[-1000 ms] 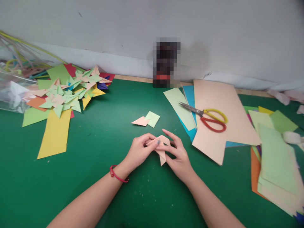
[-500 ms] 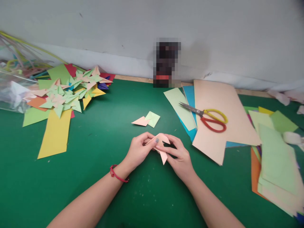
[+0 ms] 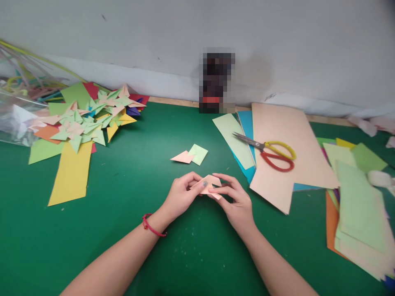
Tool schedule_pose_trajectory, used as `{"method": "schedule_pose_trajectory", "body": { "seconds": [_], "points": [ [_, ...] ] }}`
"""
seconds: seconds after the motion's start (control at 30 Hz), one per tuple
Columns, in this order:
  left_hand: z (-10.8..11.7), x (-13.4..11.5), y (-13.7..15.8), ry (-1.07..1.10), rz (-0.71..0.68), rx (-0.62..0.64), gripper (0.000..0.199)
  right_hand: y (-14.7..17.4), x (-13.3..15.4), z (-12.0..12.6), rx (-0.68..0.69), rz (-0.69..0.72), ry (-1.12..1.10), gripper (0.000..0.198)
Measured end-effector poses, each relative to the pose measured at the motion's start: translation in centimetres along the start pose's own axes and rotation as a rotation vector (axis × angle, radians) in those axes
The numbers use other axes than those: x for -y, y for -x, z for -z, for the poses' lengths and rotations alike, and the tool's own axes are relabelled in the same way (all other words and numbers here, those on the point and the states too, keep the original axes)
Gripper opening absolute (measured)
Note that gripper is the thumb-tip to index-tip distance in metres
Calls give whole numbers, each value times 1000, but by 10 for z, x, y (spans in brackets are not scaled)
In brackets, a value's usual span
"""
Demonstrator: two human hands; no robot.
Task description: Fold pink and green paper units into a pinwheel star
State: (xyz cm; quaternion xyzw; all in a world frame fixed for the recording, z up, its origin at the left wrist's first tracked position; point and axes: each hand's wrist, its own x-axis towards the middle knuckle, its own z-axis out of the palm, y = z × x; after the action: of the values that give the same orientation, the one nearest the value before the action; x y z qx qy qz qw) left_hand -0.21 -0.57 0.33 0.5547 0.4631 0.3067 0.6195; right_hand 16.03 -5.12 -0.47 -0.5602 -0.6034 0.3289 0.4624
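1. Folding appears to be the step in hand: the peach paper (image 3: 212, 180) is held between both hands, above the green table (image 3: 120, 234), at the near side of two small folded pieces.
2. The left hand (image 3: 180, 197) has a closed hold, its thumb pressed flat on the paper; its other fingers are partly hidden behind, so I cannot tell how they bear on it.
3. The right hand (image 3: 237, 202) has a narrow fingertip hold on the paper's near flap, with the thumb at the flap's lower edge, a middle fingertip above it, and the index finger arched along the far side.
4. Judging by this pose, the next move calls for a steady left thumb while the right fingertips line the flap up and press its crease; a slack hold could let the fold go crooked.
5. Compared with half a second ago, the flap no longer points down toward the person: it is lifted and looks short from this view. The right hand's fingers are more spread, while the left hand is nearly the same.
6. Beyond the hands, the small peach piece (image 3: 183, 157) and green piece (image 3: 200, 154) lie where they were, overlapping; whether they are joined, I cannot tell. The scissors (image 3: 258, 144) also rest unmoved on the sheets (image 3: 284, 127).
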Motion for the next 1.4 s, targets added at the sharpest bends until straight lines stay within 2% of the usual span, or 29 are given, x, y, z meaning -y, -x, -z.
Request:
{"method": "schedule_pose_trajectory", "body": {
  "seconds": [0.23, 0.37, 0.93, 1.1, 1.4],
  "points": [
    [1, -6, -1, 58, -15, 71, 20, 0, 0, -1, -91, -24, -40, 8],
    [1, -5, 0, 55, -17, 91, 20, -1, -1, -2, -89, -59, -93, 6],
    [-1, -5, 2, -138, -68, 136, 20, 0, -3, -5, -174, -111, -190, 5],
    [-2, -5, 2, -262, -90, 102, 22, 0, -4, -6, -176, -118, -218, 6],
    [-2, -2, 3, -247, -85, 109, 24, 0, -2, -5, -161, -127, -220, 6]
  ]
}}
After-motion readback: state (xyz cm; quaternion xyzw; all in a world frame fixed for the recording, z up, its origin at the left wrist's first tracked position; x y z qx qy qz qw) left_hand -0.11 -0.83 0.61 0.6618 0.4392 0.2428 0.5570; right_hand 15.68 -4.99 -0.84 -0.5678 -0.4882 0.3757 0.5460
